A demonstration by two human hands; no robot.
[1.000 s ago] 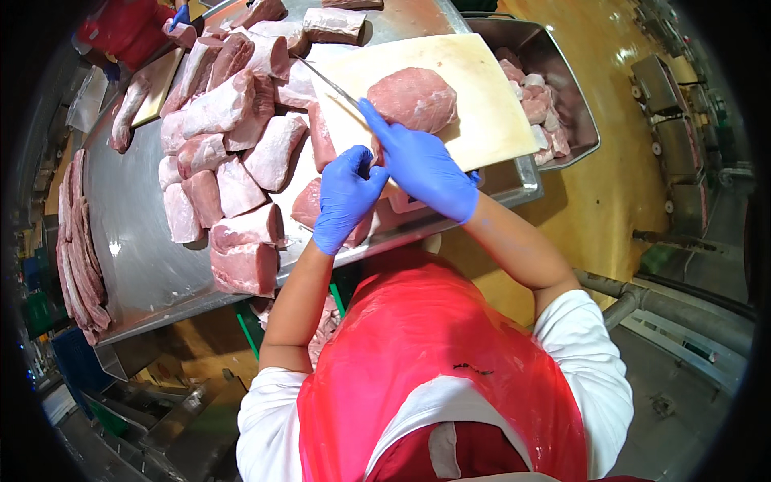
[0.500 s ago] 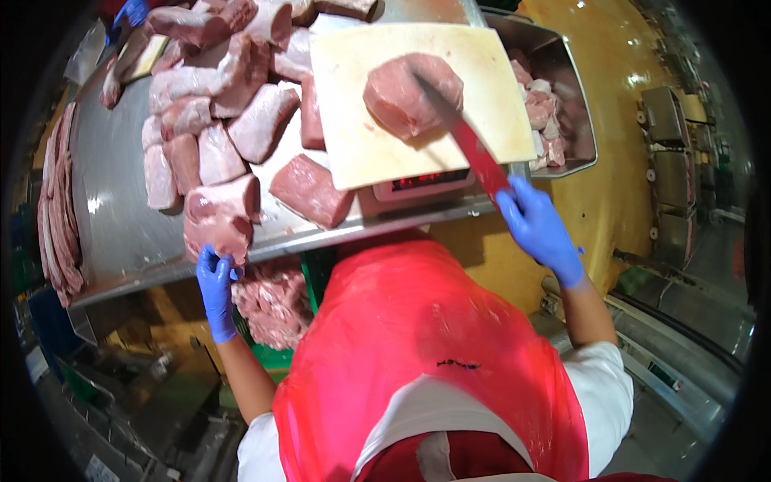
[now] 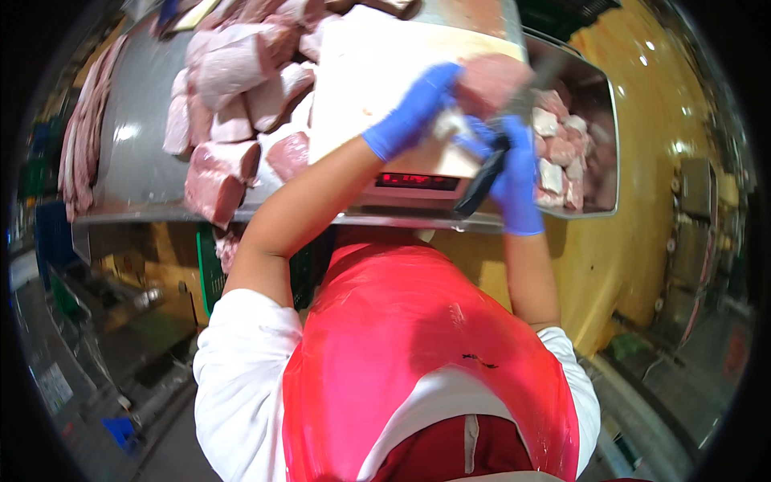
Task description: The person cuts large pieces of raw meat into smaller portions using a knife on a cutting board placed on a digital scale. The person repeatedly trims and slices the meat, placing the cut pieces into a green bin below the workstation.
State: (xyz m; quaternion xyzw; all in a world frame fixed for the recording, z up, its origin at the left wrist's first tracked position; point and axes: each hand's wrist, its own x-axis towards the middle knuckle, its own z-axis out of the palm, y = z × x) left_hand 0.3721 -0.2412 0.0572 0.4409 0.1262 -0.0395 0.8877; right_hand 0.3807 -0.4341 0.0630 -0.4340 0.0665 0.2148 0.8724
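My left hand (image 3: 422,104), blue-gloved, grips the left side of a pink pork piece (image 3: 494,79) at the right of the pale cutting board (image 3: 365,72). In my right hand (image 3: 514,173), also gloved, is a knife with a dark handle (image 3: 482,185); its blurred blade points up and right over the meat's edge. A small whitish shape by the hands is too blurred to name. The board lies on a scale with a red display (image 3: 414,181). Many pork loin pieces (image 3: 229,68) are heaped just left of the board.
A metal bin (image 3: 601,161) of meat chunks stands right of the board. Long meat strips (image 3: 87,128) lie at the left of the steel table (image 3: 136,120). A green crate (image 3: 207,265) with meat is below the front edge. Metal trolleys (image 3: 695,201) stand at the right.
My left hand has moved from the front-left pieces up to the meat on the board. My right hand and knife have shifted upward, the blade now farther right.
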